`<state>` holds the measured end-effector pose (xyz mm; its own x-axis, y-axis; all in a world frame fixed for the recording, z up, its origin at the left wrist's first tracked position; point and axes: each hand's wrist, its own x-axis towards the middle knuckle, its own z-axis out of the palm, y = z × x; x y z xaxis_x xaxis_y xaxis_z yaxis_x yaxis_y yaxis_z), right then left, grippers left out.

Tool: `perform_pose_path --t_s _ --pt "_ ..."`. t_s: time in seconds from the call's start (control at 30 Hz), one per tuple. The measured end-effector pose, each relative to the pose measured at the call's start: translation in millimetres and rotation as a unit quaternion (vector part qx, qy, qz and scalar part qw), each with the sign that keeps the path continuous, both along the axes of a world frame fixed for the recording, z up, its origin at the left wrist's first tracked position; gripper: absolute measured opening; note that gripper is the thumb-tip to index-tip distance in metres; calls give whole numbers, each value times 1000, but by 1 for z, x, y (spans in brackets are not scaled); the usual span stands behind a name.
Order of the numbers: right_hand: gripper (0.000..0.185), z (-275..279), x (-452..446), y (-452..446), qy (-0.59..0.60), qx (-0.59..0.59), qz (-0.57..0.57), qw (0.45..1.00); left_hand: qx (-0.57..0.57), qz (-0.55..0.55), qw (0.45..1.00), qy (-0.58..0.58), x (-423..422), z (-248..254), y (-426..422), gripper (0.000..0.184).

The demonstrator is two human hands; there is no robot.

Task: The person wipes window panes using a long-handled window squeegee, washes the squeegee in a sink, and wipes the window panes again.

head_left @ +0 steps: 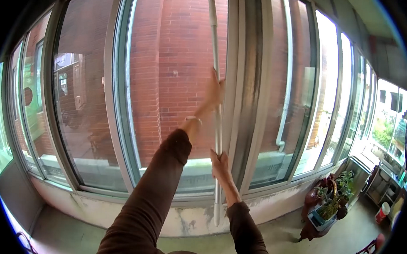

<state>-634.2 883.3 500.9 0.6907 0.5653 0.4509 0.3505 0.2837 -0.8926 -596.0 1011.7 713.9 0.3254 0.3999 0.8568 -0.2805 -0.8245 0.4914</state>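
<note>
A long, pale metal pole [218, 132] stands nearly upright in front of the window. Its thicker upper section runs out of view at the top, so whatever tops it is hidden. My left hand [211, 94] is wrapped round the pole at mid-height and looks slightly blurred. Lower down, my right hand [221, 166] also grips the pole, whose bottom end hangs below that hand. Behind the pole is a tall glass window pane [184, 58], bordered on the right by a vertical window frame [248, 92].
A low sill wall [163, 218] runs below the windows. Potted plants [329, 207] stand on the floor at the right. Farther right are a red-and-white container [382, 212], a shelf unit [383, 180] and a dark red stool [368, 247]. Outside is a brick wall [145, 65].
</note>
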Motion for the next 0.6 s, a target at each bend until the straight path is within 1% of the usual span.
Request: perform_pose_path --t_s 0.03,0.1,0.17,0.23,0.27,0.3,0.33,0.37,0.43,0.5,0.53,0.57,0.6 --pt "38 -26 1 -1 16 -23 -5 1000 28 31 999 -25 19 -37 19 55" --pt "38 -96 14 8 50 -64 29 996 -49 31 997 52 6 -99 15 50" --pt "38 -141 6 -8 78 -107 80 988 -76 48 990 107 -8 -164 6 41" --pt "36 -186 11 -14 35 -90 63 993 -16 80 995 62 6 -220 12 31" --pt "35 -199 15 -12 14 -81 55 995 -5 77 996 47 3 -235 5 30" --pt "34 -195 22 -5 15 -39 54 998 7 74 997 32 1 -250 -2 29" --pt "34 -186 29 3 18 4 53 998 48 83 995 1 -3 -263 -10 33" --pt "34 -182 32 11 22 47 53 997 -62 41 992 104 -4 -281 -15 44" --pt "28 -193 32 25 -56 -4 -33 998 -58 35 992 104 -12 -302 -25 55" --pt "23 -204 33 40 -140 -53 -123 981 -76 9 991 111 -25 -318 -26 60" --pt "24 -209 27 34 -101 -64 -104 987 -51 9 994 94 -24 -336 -24 61" --pt "27 -222 22 29 -104 -64 -82 989 -67 -3 992 105 -32 -351 -28 62" --pt "29 -247 17 27 -94 -78 -89 989 -9 34 996 84 -34 -372 -29 63"
